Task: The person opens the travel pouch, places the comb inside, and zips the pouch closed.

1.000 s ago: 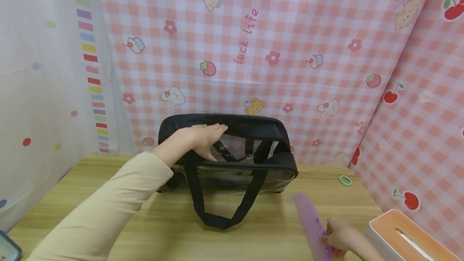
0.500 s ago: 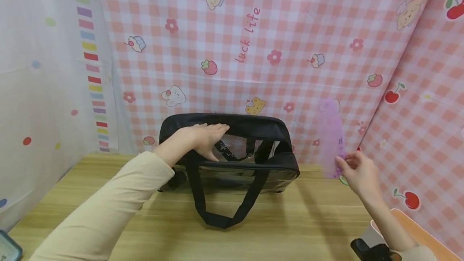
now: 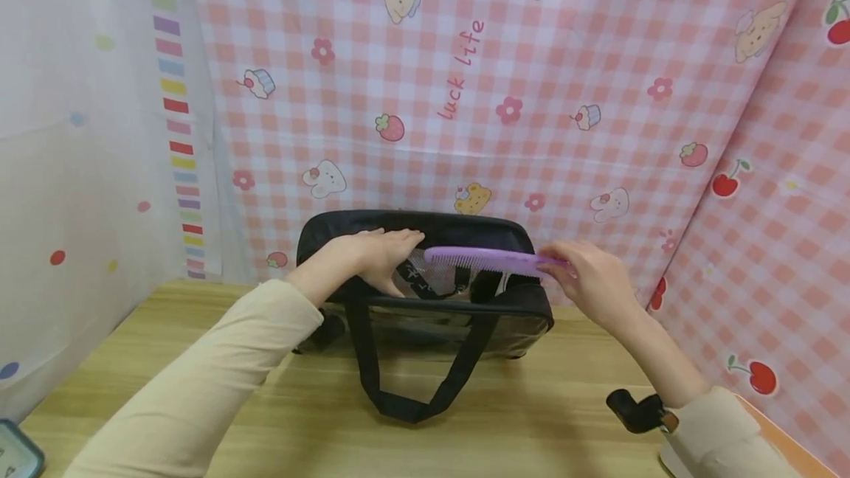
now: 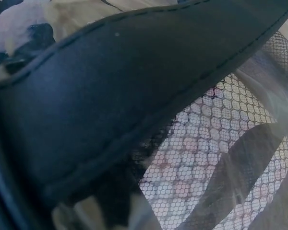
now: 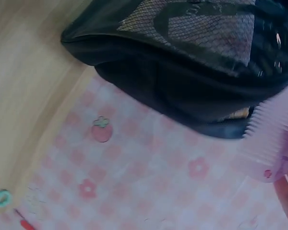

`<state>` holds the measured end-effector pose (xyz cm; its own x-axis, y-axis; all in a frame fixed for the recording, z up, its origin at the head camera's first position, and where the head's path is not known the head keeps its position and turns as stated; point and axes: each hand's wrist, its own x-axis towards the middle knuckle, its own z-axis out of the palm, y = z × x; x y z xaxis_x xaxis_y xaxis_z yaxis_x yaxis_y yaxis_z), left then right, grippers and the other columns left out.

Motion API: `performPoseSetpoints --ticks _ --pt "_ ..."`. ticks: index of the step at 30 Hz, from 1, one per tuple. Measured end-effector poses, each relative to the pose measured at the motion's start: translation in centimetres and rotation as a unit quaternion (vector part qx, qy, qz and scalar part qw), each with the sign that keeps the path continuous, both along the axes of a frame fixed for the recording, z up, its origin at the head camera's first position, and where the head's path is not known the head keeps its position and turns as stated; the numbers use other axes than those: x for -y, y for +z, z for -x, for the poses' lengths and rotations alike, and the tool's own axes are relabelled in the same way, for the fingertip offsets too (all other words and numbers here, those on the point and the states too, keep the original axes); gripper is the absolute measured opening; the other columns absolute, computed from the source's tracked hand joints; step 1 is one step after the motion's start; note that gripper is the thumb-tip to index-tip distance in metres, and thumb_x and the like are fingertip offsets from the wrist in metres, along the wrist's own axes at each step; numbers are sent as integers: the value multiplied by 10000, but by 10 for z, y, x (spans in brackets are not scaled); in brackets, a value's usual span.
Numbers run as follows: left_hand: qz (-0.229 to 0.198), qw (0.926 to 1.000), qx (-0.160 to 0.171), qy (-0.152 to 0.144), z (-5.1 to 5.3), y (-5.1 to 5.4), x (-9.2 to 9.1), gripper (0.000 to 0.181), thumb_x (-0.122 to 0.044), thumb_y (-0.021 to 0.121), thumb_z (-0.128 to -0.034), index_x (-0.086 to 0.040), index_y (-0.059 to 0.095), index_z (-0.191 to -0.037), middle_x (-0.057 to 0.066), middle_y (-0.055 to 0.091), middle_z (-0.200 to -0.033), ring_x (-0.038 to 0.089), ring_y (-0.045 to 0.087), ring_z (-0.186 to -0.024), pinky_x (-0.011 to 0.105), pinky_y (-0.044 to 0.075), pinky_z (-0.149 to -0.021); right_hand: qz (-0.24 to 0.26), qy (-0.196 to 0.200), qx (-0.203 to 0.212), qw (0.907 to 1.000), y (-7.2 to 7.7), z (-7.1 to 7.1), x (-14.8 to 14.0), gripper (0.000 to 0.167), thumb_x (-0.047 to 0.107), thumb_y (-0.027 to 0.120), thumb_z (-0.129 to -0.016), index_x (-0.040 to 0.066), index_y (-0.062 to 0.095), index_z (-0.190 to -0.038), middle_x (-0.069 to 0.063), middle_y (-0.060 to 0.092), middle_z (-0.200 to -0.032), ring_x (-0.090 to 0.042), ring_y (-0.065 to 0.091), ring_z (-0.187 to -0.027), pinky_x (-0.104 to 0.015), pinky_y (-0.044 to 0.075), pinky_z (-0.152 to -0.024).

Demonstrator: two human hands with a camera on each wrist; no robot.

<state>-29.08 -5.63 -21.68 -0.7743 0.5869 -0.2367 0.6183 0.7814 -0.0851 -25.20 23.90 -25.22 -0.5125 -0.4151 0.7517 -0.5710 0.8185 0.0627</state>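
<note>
A black bag [image 3: 511,301] with clear and mesh panels stands unzipped at the back of the table, its handle [image 3: 406,408] hanging forward. My left hand [image 3: 381,257] lies at the bag's opening with straight fingers against the far rim and the thumb spread toward the near rim. My right hand [image 3: 591,279] pinches one end of a purple comb [image 3: 485,260], teeth downward, held level over the right part of the opening. In the right wrist view the comb [image 5: 273,129] appears beside the bag's black edge. Only bag fabric [image 4: 115,72] and mesh fill the left wrist view.
A tissue box [image 3: 790,426] at the lower right is mostly hidden by my right sleeve. A blue-rimmed object [image 3: 20,452] sits at the lower left. A green ring [image 5: 2,197] lies on the table's right side. Patterned cloth [image 3: 584,161] hangs behind the bag.
My right hand has carried the comb up from the lower right and then leftward, turning it from upright to level over the bag. My left hand has stayed at the opening.
</note>
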Motion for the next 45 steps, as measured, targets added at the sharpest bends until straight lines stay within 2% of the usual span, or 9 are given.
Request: performPoseSetpoints --ticks 6,12,17,25,29,31,33,38,45 --pt "-19 10000 48 40 -1 -2 0 939 -410 632 -838 -41 45 -1470 125 56 -1544 264 100 -1425 475 124 -1157 -1158 -343 920 9884 8 16 38 52 181 692 -799 146 659 -818 7 657 -730 -146 564 -604 -303 440 -475" --pt "-13 10000 65 27 -2 -2 -3 933 -408 631 -840 -47 47 -1472 116 56 -1545 255 98 -1427 467 120 -1160 -1845 -795 2248 9535 14 36 81 40 149 694 -803 136 686 -840 -21 672 -823 -175 602 -701 -334 505 -582" --pt "-62 10000 -6 -59 -3 -3 -5 926 -418 628 -838 -45 64 -1470 120 79 -1543 255 120 -1423 468 140 -1156 -1978 -884 3802 8992 13 49 103 113 28 638 -820 97 701 -883 -51 667 -900 -181 598 -773 -315 514 -663" --pt "-52 9999 -44 -89 -6 -1 -6 920 -401 632 -841 -45 64 -1471 120 75 -1543 254 115 -1424 467 133 -1157 -2206 -936 5766 7811 8 63 118 283 -39 547 -866 90 652 -1096 -111 641 -1015 -201 647 -796 -293 564 -640" --pt "-74 10000 -21 -53 -6 -1 -6 924 -408 634 -837 -51 64 -1472 116 75 -1544 252 116 -1424 465 133 -1158 -2649 -1047 5931 7531 3 65 120 316 -10 496 -900 129 623 -1153 -88 594 -1113 -130 578 -739 -226 497 -619" --pt "-84 10000 -5 -31 -6 -1 -5 925 -409 634 -837 -54 64 -1472 114 74 -1544 252 116 -1425 465 132 -1159 -2666 -1106 5955 7497 2 65 119 359 -17 483 -898 148 599 -1195 -84 556 -1196 -114 546 -742 -212 459 -605" --pt "-66 10000 -8 -7 -5 -1 -5 923 -410 632 -838 -59 62 -1473 111 71 -1545 250 116 -1425 462 130 -1160 -2562 -1193 5892 7569 2 64 119 403 -24 492 -883 164 575 -1229 -82 547 -1191 -114 507 -709 -220 413 -563" --pt "1 10000 -33 49 -4 -1 -3 921 -418 623 -842 -63 55 -1474 107 70 -1546 250 112 -1425 457 132 -1160 -2172 -1102 5488 7997 7 64 115 378 -20 548 -844 148 602 -1179 -65 611 -964 -121 477 -630 -228 390 -516" --pt "-370 9990 -235 -103 -2 -5 7 868 -401 631 -843 -47 137 -1463 134 175 -1522 274 212 -1398 466 199 -1141 -1778 -63 4937 8513 17 55 111 243 -7 526 -876 60 643 -1078 -112 654 -1051 -225 616 -974 -308 531 -787"
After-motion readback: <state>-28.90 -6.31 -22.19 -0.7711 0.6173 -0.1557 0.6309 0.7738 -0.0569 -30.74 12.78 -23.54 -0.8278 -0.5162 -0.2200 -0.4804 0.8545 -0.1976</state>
